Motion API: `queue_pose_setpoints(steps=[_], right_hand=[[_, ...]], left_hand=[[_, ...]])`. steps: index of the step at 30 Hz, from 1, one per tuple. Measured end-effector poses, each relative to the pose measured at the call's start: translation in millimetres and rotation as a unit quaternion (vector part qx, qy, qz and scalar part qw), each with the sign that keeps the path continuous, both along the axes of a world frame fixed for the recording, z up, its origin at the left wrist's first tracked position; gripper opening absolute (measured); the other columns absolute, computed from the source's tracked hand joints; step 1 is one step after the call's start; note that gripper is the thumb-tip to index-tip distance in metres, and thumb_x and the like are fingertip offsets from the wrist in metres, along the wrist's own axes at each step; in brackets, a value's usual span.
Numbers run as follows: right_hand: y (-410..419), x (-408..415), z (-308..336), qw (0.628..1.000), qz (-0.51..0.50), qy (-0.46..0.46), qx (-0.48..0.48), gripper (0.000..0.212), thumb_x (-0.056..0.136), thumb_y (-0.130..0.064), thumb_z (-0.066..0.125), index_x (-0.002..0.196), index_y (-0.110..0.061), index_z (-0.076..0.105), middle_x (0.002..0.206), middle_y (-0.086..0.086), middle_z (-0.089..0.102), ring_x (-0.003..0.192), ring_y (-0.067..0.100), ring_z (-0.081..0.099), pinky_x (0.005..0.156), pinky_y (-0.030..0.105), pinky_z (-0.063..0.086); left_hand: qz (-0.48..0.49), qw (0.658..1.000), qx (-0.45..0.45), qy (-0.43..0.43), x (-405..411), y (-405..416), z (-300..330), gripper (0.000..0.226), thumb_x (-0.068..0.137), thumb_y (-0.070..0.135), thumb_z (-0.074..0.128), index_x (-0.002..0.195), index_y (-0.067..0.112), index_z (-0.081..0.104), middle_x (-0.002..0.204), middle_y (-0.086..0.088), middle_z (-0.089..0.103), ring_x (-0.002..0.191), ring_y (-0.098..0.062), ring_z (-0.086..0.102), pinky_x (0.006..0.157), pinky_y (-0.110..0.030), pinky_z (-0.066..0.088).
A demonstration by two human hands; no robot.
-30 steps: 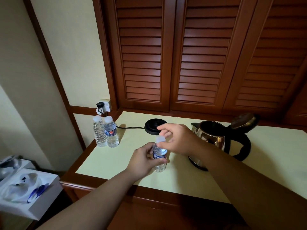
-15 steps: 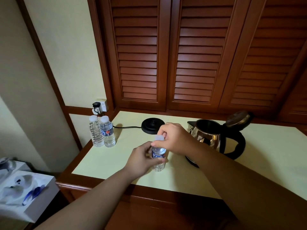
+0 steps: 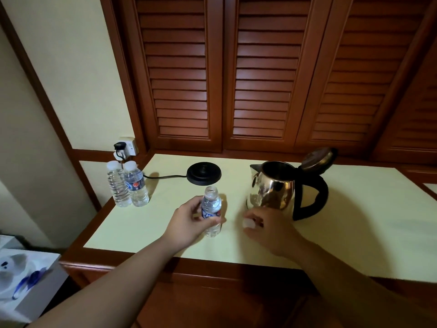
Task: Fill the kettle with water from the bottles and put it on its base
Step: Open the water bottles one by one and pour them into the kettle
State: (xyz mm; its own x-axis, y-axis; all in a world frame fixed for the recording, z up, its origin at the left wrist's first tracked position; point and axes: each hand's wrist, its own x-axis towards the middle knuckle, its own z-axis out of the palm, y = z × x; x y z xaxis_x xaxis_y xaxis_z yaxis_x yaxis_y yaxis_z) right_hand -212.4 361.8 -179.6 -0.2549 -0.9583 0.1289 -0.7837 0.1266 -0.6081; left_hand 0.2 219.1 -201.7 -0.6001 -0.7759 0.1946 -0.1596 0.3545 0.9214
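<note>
open bottle (image 3: 211, 210) stands near-centre on the table (image 3: 354, 233); kettle (image 3: 274, 188) right, base (image 3: 203, 173) behind, two bottles (image 3: 127, 184) far left.

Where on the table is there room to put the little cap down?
Bare tabletop lies right of the kettle, and along the front edge left of the held bottle. It is tighter between that bottle, the base and the kettle, where the right hand holds the cap.

3 water bottles: 2 capped (image 3: 117, 184) (image 3: 136, 183) far left, 1 open (image 3: 211, 210) near centre. 1 loose cap (image 3: 248, 223). 1 kettle (image 3: 274, 188). 1 base (image 3: 203, 173). 2 hands (image 3: 189, 223) (image 3: 272, 229). 1 tissue box (image 3: 23, 282).
</note>
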Motion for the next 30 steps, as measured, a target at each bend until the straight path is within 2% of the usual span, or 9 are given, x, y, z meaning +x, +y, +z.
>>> queue_pose_setpoints(steps=[4,7,9,12,14,17,19,22,30], right_hand=[[24,-7,-38,0.999,-0.021,0.021,0.036,0.042,0.089,-0.043,0.069,0.127,-0.026,0.067,0.118,-0.007,0.068,0.107,0.009,0.062,0.091,0.031,0.053],[35,-12,-48,0.998,-0.053,0.025,0.018,0.045,0.089,-0.052,0.068,0.127,-0.029,0.064,0.117,-0.011,0.063,0.107,0.007,0.056,0.091,0.027,0.048],[42,-18,-50,0.995,-0.090,0.034,0.007,0.045,0.087,-0.058,0.067,0.123,-0.031,0.065,0.115,-0.012,0.059,0.106,0.006,0.055,0.089,0.024,0.045],[53,-37,-54,0.985,-0.156,0.072,-0.004,0.039,0.087,-0.058,0.065,0.106,-0.024,0.070,0.100,-0.008,0.062,0.098,0.013,0.057,0.084,0.031,0.050],[60,-53,-57,0.976,-0.189,0.110,-0.013,0.042,0.085,-0.061,0.061,0.102,-0.024,0.071,0.098,-0.007,0.067,0.100,0.019,0.057,0.082,0.036,0.051],[65,-69,-58,0.964,-0.216,0.157,0.011,0.056,0.083,-0.069,0.059,0.114,-0.024,0.070,0.117,-0.004,0.069,0.111,0.023,0.055,0.088,0.038,0.047],[65,-75,-61,0.960,-0.219,0.171,0.037,0.071,0.081,-0.076,0.052,0.128,-0.026,0.064,0.135,-0.002,0.061,0.125,0.025,0.052,0.101,0.041,0.045],[64,-77,-64,0.961,-0.218,0.160,0.048,0.081,0.080,-0.079,0.045,0.140,-0.027,0.055,0.146,-0.002,0.054,0.136,0.024,0.045,0.115,0.039,0.035],[66,-76,-61,0.961,-0.215,0.168,0.045,0.077,0.084,-0.077,0.047,0.145,-0.030,0.051,0.150,-0.005,0.049,0.140,0.021,0.039,0.118,0.035,0.027]], left_hand=[[0.020,1.000,-0.021,0.004,-3,4,-2,0.054,0.072,0.045,0.089,0.119,0.030,0.067,0.108,0.009,0.078,0.102,-0.011,0.074,0.096,-0.040,0.060],[0.039,0.998,-0.052,-0.001,-8,14,-6,0.047,0.082,0.032,0.088,0.121,0.027,0.061,0.103,0.016,0.077,0.098,-0.002,0.072,0.087,-0.020,0.057],[0.043,0.997,-0.060,-0.004,-12,18,-7,0.048,0.083,0.031,0.088,0.122,0.025,0.060,0.102,0.017,0.076,0.097,0.001,0.071,0.082,-0.013,0.054],[0.034,0.999,-0.041,0.010,-19,19,-2,0.054,0.075,0.040,0.091,0.118,0.025,0.062,0.102,0.019,0.076,0.096,-0.003,0.073,0.083,-0.019,0.058],[0.030,0.999,-0.044,0.006,-25,17,2,0.060,0.068,0.050,0.090,0.116,0.025,0.064,0.102,0.017,0.077,0.095,-0.006,0.074,0.084,-0.023,0.059],[0.028,0.998,-0.054,-0.012,-34,10,8,0.051,0.072,0.034,0.095,0.113,0.023,0.066,0.099,0.014,0.078,0.092,-0.007,0.075,0.084,-0.030,0.061],[0.026,0.997,-0.067,-0.027,-42,4,15,0.049,0.075,0.028,0.093,0.115,0.022,0.066,0.100,0.011,0.078,0.093,-0.006,0.074,0.086,-0.033,0.061],[0.008,0.995,-0.092,-0.045,-53,-6,32,0.048,0.078,0.024,0.092,0.118,0.022,0.066,0.104,0.010,0.077,0.093,-0.003,0.073,0.089,-0.034,0.060],[-0.040,0.976,-0.188,-0.105,-86,-32,90,0.065,0.065,0.058,0.086,0.120,0.032,0.065,0.105,0.012,0.077,0.095,-0.008,0.074,0.089,-0.038,0.060]])
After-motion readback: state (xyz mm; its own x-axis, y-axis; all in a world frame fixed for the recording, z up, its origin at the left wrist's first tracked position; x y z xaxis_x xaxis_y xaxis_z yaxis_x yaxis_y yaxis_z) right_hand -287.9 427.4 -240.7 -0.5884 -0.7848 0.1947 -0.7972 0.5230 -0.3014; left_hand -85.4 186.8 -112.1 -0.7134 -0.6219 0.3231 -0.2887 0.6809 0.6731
